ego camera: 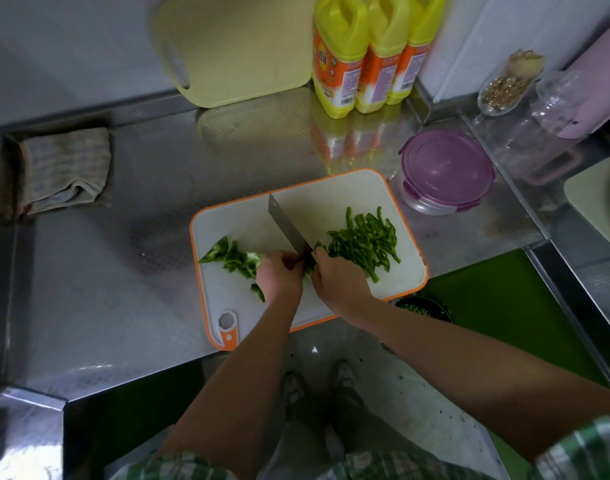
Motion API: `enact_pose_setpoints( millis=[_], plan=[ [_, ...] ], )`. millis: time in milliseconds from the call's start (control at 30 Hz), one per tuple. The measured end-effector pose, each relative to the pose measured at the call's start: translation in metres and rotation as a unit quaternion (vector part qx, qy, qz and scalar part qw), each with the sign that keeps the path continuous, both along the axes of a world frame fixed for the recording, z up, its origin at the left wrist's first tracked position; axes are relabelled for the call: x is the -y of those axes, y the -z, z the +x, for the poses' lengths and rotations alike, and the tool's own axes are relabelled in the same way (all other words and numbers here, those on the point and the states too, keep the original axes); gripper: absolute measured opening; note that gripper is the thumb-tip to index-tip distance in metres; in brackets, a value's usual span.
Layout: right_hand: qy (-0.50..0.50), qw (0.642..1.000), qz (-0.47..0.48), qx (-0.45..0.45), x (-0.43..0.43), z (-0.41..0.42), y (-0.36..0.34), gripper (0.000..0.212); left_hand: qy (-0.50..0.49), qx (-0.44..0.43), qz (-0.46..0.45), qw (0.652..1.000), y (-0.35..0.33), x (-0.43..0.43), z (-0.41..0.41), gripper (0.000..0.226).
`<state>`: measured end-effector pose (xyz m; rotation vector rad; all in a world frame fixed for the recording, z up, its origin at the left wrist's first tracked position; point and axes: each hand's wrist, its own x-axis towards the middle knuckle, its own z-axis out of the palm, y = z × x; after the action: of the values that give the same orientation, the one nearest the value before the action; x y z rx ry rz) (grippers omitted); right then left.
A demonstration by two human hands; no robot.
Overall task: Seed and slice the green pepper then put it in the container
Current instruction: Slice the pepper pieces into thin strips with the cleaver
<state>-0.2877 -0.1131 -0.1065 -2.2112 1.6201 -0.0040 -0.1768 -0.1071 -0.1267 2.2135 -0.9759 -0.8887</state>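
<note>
Right hand (338, 278) grips knife (286, 226), handle hidden; left hand (279, 275) pins pepper (237, 259)

Single view, head-worn, wide-angle. Looks steeply down and slightly forward from standing height. Cutting board (331, 199) near frame centre, close range; wearer's forearms enter from the lower edge, shoes visible at bottom centre. Steel counter (123, 289) fills the middle; wall runs along the upper edge. Edges bow outward from lens distortion.

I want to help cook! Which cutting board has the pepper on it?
The orange-rimmed cutting board lying flat on the counter holds it. The yellow cutting board leans bare against the wall.
</note>
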Motion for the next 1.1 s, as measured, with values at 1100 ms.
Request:
enact_pose_setpoints(
  millis=[1100],
  plan=[
    [0.016,0.997,0.055,0.060,-0.009,-0.012,-0.021,0.016,-0.089,-0.036,0.027,0.995,-0.006,-0.003,-0.007,0.017]
  ],
)
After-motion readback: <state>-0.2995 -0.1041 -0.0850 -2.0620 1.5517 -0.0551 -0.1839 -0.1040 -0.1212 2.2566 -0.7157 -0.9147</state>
